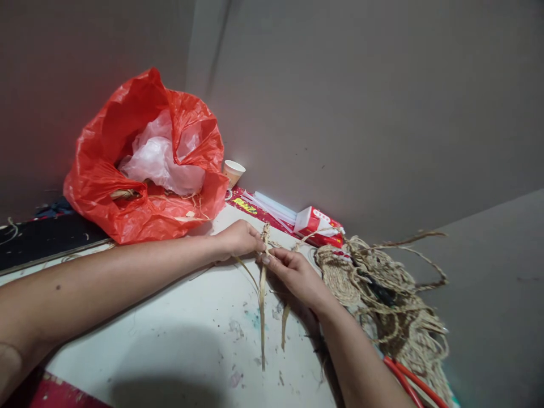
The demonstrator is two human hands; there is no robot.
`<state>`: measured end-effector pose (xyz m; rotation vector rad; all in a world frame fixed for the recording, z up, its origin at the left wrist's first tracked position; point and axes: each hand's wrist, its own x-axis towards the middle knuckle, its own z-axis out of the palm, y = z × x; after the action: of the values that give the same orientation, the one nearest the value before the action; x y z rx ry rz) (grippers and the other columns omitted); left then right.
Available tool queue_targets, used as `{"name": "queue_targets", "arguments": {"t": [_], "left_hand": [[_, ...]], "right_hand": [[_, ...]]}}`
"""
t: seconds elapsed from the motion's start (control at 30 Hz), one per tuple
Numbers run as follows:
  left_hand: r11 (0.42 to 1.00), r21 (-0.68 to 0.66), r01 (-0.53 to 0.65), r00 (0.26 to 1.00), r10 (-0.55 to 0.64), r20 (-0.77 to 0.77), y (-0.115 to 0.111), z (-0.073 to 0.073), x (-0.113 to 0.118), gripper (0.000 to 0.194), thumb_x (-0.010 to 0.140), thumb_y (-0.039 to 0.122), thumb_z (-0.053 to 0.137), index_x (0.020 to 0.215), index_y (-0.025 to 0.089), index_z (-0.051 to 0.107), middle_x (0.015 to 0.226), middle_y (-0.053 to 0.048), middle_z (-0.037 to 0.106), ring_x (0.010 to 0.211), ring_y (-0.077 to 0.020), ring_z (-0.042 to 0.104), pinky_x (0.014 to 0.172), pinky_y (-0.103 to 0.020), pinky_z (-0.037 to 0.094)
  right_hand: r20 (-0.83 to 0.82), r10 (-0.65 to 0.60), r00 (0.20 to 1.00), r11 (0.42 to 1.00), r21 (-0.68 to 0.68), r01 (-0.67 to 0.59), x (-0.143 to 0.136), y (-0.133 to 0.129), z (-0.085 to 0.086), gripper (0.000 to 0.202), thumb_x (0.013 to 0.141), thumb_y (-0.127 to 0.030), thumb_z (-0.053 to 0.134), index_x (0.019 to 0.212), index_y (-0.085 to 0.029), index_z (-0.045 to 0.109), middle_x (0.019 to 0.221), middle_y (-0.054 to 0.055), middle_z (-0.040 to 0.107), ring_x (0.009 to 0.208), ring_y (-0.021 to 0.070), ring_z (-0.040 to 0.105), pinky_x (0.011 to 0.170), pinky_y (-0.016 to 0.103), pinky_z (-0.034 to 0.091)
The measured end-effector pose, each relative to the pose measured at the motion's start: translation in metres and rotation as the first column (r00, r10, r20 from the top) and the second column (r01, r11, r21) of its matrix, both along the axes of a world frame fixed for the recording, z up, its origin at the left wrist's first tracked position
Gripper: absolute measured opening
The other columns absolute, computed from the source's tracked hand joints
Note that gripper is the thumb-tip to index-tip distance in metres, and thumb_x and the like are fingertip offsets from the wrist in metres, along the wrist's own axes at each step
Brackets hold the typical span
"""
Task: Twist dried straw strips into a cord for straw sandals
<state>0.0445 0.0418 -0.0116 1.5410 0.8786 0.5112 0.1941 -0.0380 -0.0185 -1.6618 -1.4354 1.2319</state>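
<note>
Straw-coloured fibre strips (263,300) run toward the near side from a short braid (266,231) over the middle of the white tabletop (191,311). The left hand (240,241) and right hand (295,272) meet there, fingers of both pinching the strips by the braid. A heap of plaited cord (395,269) lies right; far left stands an open red plastic bag (140,224), a paper cup (233,174) just beside it.

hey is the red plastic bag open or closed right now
Open: the red plastic bag's mouth gapes, showing crumpled whitish plastic inside.
</note>
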Motion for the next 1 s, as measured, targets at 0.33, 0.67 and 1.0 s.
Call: {"name": "queue_targets", "arguments": {"t": [0.33,0.67,1.0], "left_hand": [[0.998,-0.065,0.017,0.999,-0.014,0.046,0.002,-0.004,0.001,0.009,0.062,0.015,0.059,0.055,0.012,0.062,0.047,0.002,0.053,0.045,-0.0067,0.038,0.044,-0.02,0.026],[0.996,-0.085,0.008,0.999,-0.004,0.052,0.0,-0.002,0.001,0.008,0.063,0.017,0.06,0.056,0.013,0.058,0.041,0.008,0.041,0.039,-0.0042,0.029,0.041,-0.02,0.018],[0.996,-0.082,0.045,0.997,-0.04,0.068,-0.002,-0.001,0.0,0.009,0.063,0.016,0.056,0.055,0.013,0.056,0.044,0.005,0.045,0.041,-0.006,0.035,0.041,-0.02,0.023]], "right_hand": [[-0.127,0.026,0.992,1.0,0.017,-0.024,0.007,-0.003,-0.002,0.04,0.084,-0.051,0.052,0.063,-0.018,0.046,0.048,-0.008,0.028,0.042,0.0061,0.018,0.04,0.022,0.013],[-0.17,0.002,0.985,0.999,-0.046,-0.01,0.008,-0.001,-0.004,0.032,0.08,-0.046,0.06,0.069,-0.017,0.052,0.044,-0.01,0.027,0.039,0.005,0.016,0.036,0.021,0.009],[-0.198,-0.042,0.979,0.989,-0.148,0.013,-0.002,0.003,0.006,0.035,0.076,-0.047,0.062,0.064,-0.015,0.054,0.04,-0.011,0.027,0.035,0.0034,0.015,0.032,0.019,0.008]]}}
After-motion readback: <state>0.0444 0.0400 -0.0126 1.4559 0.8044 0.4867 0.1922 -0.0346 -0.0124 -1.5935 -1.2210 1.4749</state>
